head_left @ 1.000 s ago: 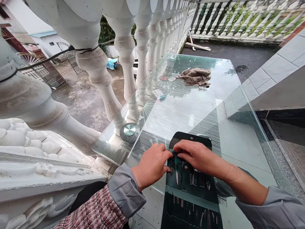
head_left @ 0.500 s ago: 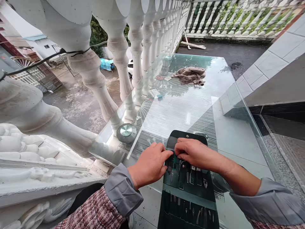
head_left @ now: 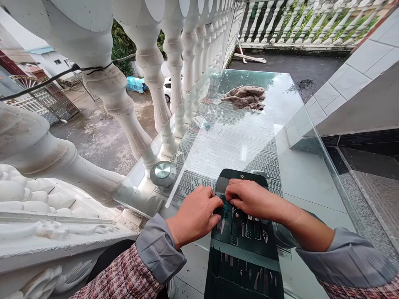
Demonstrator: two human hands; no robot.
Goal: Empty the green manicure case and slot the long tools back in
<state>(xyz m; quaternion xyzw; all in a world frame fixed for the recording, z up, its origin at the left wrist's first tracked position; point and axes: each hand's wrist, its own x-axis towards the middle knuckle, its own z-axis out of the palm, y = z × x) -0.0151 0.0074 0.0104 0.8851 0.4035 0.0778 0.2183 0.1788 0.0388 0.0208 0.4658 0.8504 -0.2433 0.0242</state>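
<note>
An open dark green manicure case (head_left: 240, 257) lies unfolded on the glass table. Small metal tools sit in its slots, among them nail clippers (head_left: 249, 227). At its upper left is a small green-handled tool (head_left: 225, 211) with a pointed silver tip; its top end is hidden by fingers. My left hand (head_left: 197, 216) is closed, thumb and fingertips pinched at the left of this handle. From the right, my right hand (head_left: 249, 199) reaches over the case, its fingers curled and pinching at the handle's top. The two hands nearly meet there.
The glass table (head_left: 249, 141) carries a crumpled brown cloth (head_left: 245, 98) at its far end. A round metal-topped support (head_left: 163, 172) shows at the left. A small box (head_left: 201, 121) appears near the left edge. White balusters (head_left: 124, 104) line the left side.
Both hands stay at the upper left of the case, with slight finger movement around the green handle. The view has shifted slightly.
</note>
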